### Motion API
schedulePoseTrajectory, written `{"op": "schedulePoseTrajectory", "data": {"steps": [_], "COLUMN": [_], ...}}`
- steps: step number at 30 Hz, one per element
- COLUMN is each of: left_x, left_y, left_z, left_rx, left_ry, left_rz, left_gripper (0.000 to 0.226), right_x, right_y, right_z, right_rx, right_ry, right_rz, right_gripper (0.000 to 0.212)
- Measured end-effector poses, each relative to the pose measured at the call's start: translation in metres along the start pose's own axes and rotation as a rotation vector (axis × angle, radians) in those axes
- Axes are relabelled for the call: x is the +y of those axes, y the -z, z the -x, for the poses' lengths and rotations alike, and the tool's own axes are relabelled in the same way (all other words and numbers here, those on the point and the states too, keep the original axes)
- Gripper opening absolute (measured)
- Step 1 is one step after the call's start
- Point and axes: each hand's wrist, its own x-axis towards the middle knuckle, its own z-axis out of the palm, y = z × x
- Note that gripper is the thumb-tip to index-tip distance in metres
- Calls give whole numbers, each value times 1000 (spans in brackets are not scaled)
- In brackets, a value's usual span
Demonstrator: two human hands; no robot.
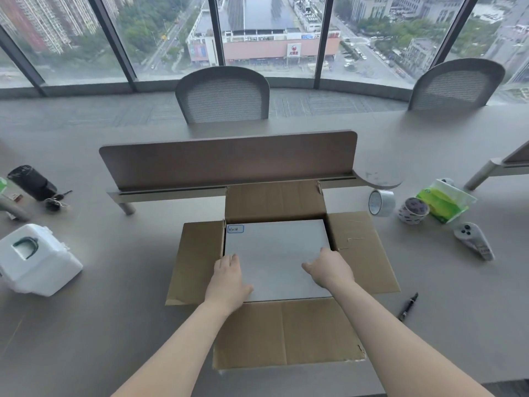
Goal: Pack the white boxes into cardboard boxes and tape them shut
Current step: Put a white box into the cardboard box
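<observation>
Grey desk (114, 282) by tall windows (272, 30): left hand (229, 275) and right hand (329, 270) rest flat, fingers (232, 260) loosely extended, on a plain white box (274, 250) with a small handwritten corner label (235, 229), lying inside a cardboard box (197, 259), its four flaps (286, 333) splayed outward.

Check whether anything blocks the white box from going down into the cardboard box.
Nothing visible does. The white box sits in the opening of the cardboard box, all four flaps folded outward, with the left hand and right hand on its top.
</observation>
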Motion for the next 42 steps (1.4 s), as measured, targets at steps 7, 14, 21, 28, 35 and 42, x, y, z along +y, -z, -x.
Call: {"op": "schedulePoseTrajectory", "data": {"steps": [7,14,21,28,35,42], "left_x": [-3,1,1,3,1,1], "left_y": [-7,-11,-15,-15,-16,-16], "left_z": [13,7,6,7,5,4], "left_rx": [-61,-71,-73,-87,-102,-115], "left_ry": [-27,-3,-7,-2,5,3], "left_rz": [-148,-258,-274,-303,-325,-335], "left_gripper": [81,94,93,90,90,89], "right_x": [31,42,42,43,39,35], "right_y": [-11,-22,-29,-31,-28,-26], "right_z": [10,9,4,3,5,6], "right_rx": [2,8,38,40,36,30], "right_ry": [198,225,215,220,219,201], "right_rz": [260,229,222,251,287,312], "right_gripper": [74,106,106,105,107,110]}}
